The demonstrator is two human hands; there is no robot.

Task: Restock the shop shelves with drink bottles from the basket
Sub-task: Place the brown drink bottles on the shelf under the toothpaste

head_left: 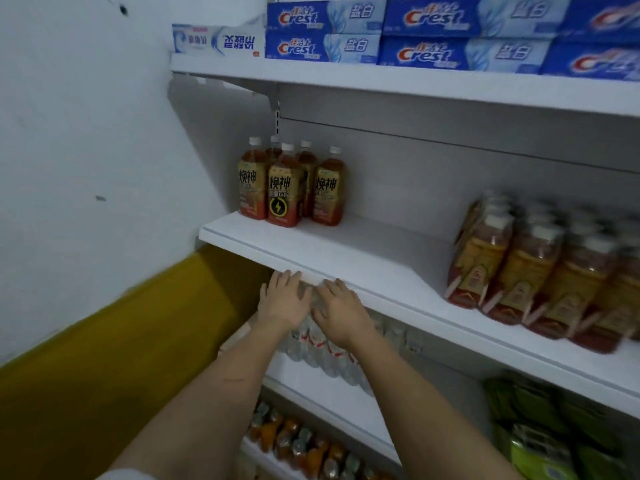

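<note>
With both my left hand [282, 299] and right hand [341, 311] laid flat, fingers loosely spread, over the clear plastic water bottles [320, 344], I judge them slick and heavy; grip mid-body.

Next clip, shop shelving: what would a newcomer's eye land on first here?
First the two bare forearms reaching up the middle, left hand and right hand side by side on clear water bottles under the front lip of the middle shelf. Next, the cluster of amber drink bottles standing at that shelf's back left, and the blue toothpaste boxes stacked along the top shelf.
</note>
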